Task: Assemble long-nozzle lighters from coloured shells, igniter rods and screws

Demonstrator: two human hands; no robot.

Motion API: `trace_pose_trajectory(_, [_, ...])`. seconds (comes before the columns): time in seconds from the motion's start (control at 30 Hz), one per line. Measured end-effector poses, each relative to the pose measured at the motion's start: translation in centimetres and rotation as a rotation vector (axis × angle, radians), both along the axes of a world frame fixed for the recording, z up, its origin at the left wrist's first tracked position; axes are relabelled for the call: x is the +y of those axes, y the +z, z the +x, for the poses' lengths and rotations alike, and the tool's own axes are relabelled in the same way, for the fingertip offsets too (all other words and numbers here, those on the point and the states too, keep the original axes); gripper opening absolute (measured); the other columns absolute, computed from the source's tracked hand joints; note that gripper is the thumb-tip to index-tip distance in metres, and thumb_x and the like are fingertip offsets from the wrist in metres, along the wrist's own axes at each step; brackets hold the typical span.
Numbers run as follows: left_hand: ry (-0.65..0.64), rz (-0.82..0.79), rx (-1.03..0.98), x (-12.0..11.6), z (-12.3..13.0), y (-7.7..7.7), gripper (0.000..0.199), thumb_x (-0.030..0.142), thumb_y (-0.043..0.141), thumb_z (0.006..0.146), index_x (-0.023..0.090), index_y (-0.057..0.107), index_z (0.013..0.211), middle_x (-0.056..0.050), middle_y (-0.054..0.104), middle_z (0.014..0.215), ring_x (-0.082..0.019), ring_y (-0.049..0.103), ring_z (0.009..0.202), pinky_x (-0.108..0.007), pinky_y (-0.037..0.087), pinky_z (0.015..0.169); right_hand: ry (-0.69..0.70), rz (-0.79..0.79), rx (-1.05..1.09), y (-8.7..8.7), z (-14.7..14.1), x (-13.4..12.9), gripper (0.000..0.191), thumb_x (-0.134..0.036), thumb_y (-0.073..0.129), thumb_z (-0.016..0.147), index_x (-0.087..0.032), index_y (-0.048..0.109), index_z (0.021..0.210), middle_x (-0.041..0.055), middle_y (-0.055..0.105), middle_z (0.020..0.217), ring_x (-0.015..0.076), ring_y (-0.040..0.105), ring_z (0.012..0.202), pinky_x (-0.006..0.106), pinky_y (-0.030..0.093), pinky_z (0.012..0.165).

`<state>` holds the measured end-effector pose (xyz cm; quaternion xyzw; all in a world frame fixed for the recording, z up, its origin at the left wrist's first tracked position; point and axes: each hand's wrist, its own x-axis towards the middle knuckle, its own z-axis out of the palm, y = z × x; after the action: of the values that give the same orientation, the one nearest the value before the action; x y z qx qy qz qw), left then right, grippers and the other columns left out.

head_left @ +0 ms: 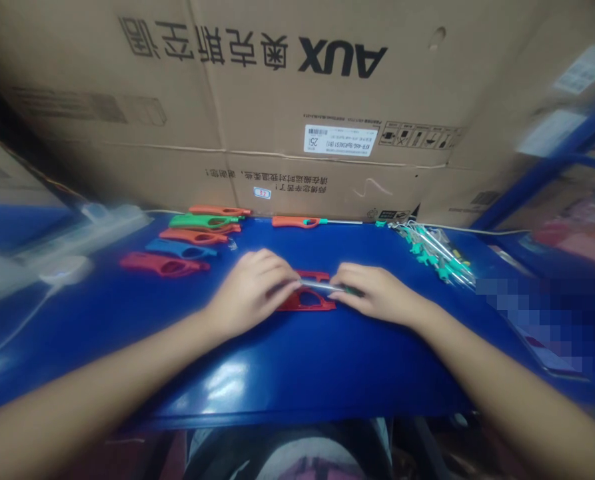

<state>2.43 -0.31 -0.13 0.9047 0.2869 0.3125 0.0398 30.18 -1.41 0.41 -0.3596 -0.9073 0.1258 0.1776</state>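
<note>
- Between left hand (pixel 260 290) and right hand (pixel 372 291), both pinched tight: metal rod (pixel 320 285) over red shell (pixel 290 302), seemingly unfitted, though blurred.
- Beyond red shell: orange lighter (pixel 290 221), apparently finished.
- Left of red shell: coloured handles (pixel 177 235), rodless.
- Right of red shell: loose rods (pixel 440 250), unfitted.

We count two hands: one left hand (pixel 257 288), one right hand (pixel 380 291). One metal rod (pixel 320 285); two red casing pieces (pixel 291 302); five coloured casings (pixel 177 235); one orange-handled piece (pixel 288 221). Teal-ended rods (pixel 434 248): overlapping, we cannot count.
</note>
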Motion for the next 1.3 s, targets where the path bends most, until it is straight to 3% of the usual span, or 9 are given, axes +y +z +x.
trace_pose_trajectory(0.17, [-0.009,-0.031,-0.022,-0.3,0.3,-0.1,0.015,0.030,0.057,0.100,0.020,0.069,0.099,-0.004,0.074,0.099,-0.020,0.061,0.095,-0.036,0.042,0.085,-0.007,0.077,0.015,0.0,-0.2,-0.1,0.011,-0.029,0.059,0.097,-0.020,0.064,0.091,0.0059,0.066,0.092,0.0202,0.060,0.088,0.033,0.048,0.078])
trace_pose_trajectory(0.43, [-0.064,-0.083,-0.043,-0.9,0.8,-0.4,0.014,0.030,0.059,0.100,0.020,0.068,0.101,-0.004,0.074,0.098,-0.019,0.062,0.093,-0.034,0.042,0.083,0.038,-0.144,0.199,-0.2,-1.9,-1.4,0.011,-0.022,0.054,0.098,-0.020,0.061,0.106,0.0064,0.067,0.102,0.0174,0.062,0.090,0.030,0.050,0.082])
trace_pose_trajectory(0.63, [-0.027,-0.154,0.057,-0.1,0.0,-0.1,0.040,0.035,0.071,0.091,0.022,0.059,0.126,-0.006,0.070,0.115,-0.023,0.064,0.104,-0.037,0.047,0.090,-0.070,-0.266,0.224,-0.1,-1.2,-0.9,0.013,-0.029,0.054,0.099,-0.019,0.061,0.103,0.0011,0.066,0.084,0.0125,0.056,0.067,0.024,0.044,0.063])
trace_pose_trajectory(0.73, [-0.021,-0.160,0.069,0.4,-0.5,-0.3,0.043,0.025,0.065,0.093,0.021,0.055,0.134,-0.007,0.068,0.117,-0.022,0.064,0.104,-0.036,0.050,0.091,-0.127,-0.265,0.209,0.0,-0.7,-0.4,0.019,-0.036,0.054,0.099,-0.019,0.063,0.100,0.0013,0.067,0.083,0.0131,0.056,0.068,0.025,0.043,0.064])
trace_pose_trajectory(0.93, [-0.032,-0.133,0.026,0.6,-0.8,-0.7,0.039,0.022,0.061,0.095,0.019,0.056,0.134,-0.005,0.070,0.104,-0.019,0.067,0.096,-0.032,0.055,0.086,-0.167,-0.220,0.167,0.1,-0.3,-0.1,0.030,-0.041,0.053,0.100,-0.018,0.064,0.084,0.0011,0.067,0.080,0.0135,0.058,0.072,0.026,0.042,0.067])
trace_pose_trajectory(1.13, [-0.067,-0.062,0.013,0.3,-1.0,-0.1,0.037,0.022,0.058,0.097,0.017,0.056,0.134,-0.006,0.072,0.106,-0.018,0.068,0.095,-0.030,0.055,0.086,-0.170,-0.278,0.164,0.2,-0.2,-0.2,0.023,-0.044,0.051,0.101,-0.021,0.056,0.101,-0.0054,0.056,0.067,0.0111,0.048,0.058,0.024,0.036,0.057])
trace_pose_trajectory(1.3, [-0.128,-0.023,0.015,0.0,-1.2,0.8,0.035,0.021,0.055,0.099,0.017,0.057,0.134,-0.008,0.073,0.111,-0.018,0.069,0.096,-0.030,0.056,0.087,-0.105,-0.272,0.121,0.7,0.1,-0.3,0.020,-0.039,0.049,0.102,-0.021,0.058,0.102,-0.0028,0.062,0.077,0.0114,0.054,0.065,0.024,0.039,0.062])
